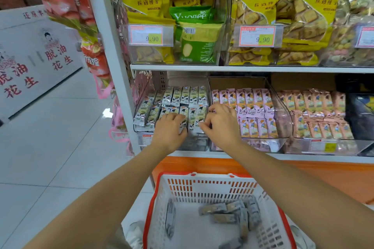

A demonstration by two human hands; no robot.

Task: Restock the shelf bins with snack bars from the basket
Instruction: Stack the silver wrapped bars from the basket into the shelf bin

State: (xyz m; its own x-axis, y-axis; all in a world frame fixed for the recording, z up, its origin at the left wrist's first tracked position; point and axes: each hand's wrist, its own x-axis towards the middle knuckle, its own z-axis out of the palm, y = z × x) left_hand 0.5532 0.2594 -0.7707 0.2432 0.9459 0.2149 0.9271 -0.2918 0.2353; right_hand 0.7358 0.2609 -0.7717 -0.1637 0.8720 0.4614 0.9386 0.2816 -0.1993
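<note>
At the left bin (194, 143) on the lower shelf (293, 157), your left hand (170, 129) curls its fingers over the front row of white snack bars (182, 97); whether they grip one, I cannot tell. Your right hand (221, 125) pinches a front-row bar (194, 127) between narrow fingers. That bin looks nearly full. Below, the basket (202, 179) holds a scatter of loose bars (232, 208), so I judge several more loads remain.

The lower shelf (283, 156) holds three clear bins (284, 121) side by side, with white, pink and peach snack bars (182, 95). The upper shelf (242, 68) holds bins (225, 18) of bags (141, 0).
</note>
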